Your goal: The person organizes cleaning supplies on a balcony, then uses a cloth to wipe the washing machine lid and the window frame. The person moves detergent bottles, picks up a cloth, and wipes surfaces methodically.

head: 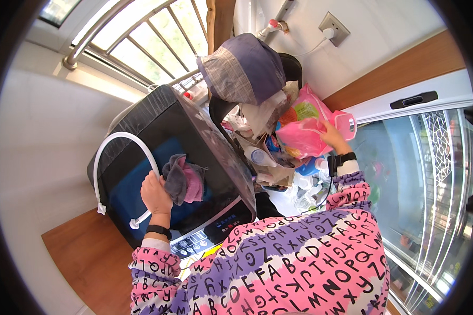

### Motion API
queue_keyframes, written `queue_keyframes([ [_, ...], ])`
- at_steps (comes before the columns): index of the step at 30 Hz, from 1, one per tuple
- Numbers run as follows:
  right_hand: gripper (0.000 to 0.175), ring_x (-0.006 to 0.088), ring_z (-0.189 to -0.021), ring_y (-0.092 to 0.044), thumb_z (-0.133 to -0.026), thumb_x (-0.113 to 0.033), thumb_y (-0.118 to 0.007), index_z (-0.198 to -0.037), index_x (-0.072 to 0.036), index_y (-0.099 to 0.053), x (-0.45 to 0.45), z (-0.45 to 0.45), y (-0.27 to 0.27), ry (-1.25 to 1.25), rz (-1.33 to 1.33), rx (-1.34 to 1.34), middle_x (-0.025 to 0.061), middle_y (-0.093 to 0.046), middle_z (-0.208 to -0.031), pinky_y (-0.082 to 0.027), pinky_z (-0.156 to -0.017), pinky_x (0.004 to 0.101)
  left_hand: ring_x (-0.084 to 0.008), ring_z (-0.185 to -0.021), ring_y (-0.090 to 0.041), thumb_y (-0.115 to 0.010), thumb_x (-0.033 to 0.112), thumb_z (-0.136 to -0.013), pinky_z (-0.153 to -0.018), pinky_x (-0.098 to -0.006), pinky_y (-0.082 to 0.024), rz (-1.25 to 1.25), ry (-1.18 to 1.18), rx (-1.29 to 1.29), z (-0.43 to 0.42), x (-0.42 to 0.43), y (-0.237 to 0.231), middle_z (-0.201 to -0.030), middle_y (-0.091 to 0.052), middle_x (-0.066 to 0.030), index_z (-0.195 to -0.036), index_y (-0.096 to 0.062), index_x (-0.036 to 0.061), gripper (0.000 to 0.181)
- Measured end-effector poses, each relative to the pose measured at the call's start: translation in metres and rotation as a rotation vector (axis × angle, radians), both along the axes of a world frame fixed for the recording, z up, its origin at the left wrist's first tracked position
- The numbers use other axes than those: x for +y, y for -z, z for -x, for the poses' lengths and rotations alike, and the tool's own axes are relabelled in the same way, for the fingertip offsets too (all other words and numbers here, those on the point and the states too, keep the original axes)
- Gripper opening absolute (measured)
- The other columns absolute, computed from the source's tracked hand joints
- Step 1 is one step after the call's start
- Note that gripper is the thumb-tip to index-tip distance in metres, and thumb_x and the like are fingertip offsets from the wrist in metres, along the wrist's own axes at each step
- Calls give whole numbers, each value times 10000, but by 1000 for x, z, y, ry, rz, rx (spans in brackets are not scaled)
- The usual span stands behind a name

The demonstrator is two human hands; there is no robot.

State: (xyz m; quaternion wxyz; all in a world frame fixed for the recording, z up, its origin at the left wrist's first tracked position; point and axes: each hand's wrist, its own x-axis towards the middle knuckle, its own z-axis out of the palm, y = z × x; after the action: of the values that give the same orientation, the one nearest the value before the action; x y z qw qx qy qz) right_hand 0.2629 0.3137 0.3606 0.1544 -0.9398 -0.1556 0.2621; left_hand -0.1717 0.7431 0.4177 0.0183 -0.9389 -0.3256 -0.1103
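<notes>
My left hand (156, 193) is closed around a white flexible hose (131, 134), which arches up and over to the left. One hose end hangs beside the machine and the other sticks out below the hand. Touching my fingers is a grey and pink cloth (184, 180); I cannot tell whether it is also held. Beneath them is the dark top of a washing machine (216, 173). On the right, my right hand (335, 138) grips a pink plastic bag (299, 134) by its upper part, above a heap of bags and bottles.
A purple-blue fabric hat (248, 67) with a plaid band sits on a black chair-like frame (292, 67). Below it are a white bottle (260, 156), a blue bottle (309, 167) and clear plastic containers (305, 197). A wall socket (334, 29) holds a plug. A sliding glass door (394, 157) stands at right.
</notes>
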Motion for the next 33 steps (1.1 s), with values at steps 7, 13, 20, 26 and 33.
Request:
queue_keyframes([
  [7,396,334,-1060,-634,-827,-105,-590,-1214,-27,-630,125,46,-89,-205,-389,-668,168,-666,-1168,-489,-948,415,-336,-848,-577,-615,153,-900,-718,-441,-465,19,-13,29,2,0,-3,-905,-587,-129,-1163,-536,20,305],
  [13,258,320,-948,-692,-803,-95,-558,-966,27,-717,235,90,13,65,-614,322,218,-718,-942,-521,-860,403,-334,-847,-576,-624,151,-898,-715,-437,-464,15,-3,19,0,-2,-3,-907,-587,-127,-1163,-534,26,306],
  [20,219,377,-784,-676,-815,-65,-597,-1001,44,-640,209,13,222,69,-439,-500,240,-673,-864,-528,-667,434,-333,-852,-576,-630,136,-885,-729,-431,-462,37,-13,4,3,-2,-5,-917,-591,-121,-1183,-538,34,328],
  [26,228,159,-597,-573,-832,-142,-734,-966,-14,-601,182,-1,205,741,-738,536,61,-613,-768,-451,-506,293,-331,-850,-575,-630,141,-882,-733,-425,-462,77,-34,19,4,-2,-9,-922,-592,-124,-1179,-542,36,327],
  [33,283,157,-764,-617,-854,-215,-712,-1005,18,-655,170,19,170,534,-818,462,59,-660,-849,-491,-658,285,-325,-845,-576,-626,144,-890,-725,-416,-464,41,-15,-3,3,-3,-13,-914,-587,-128,-1179,-546,39,318],
])
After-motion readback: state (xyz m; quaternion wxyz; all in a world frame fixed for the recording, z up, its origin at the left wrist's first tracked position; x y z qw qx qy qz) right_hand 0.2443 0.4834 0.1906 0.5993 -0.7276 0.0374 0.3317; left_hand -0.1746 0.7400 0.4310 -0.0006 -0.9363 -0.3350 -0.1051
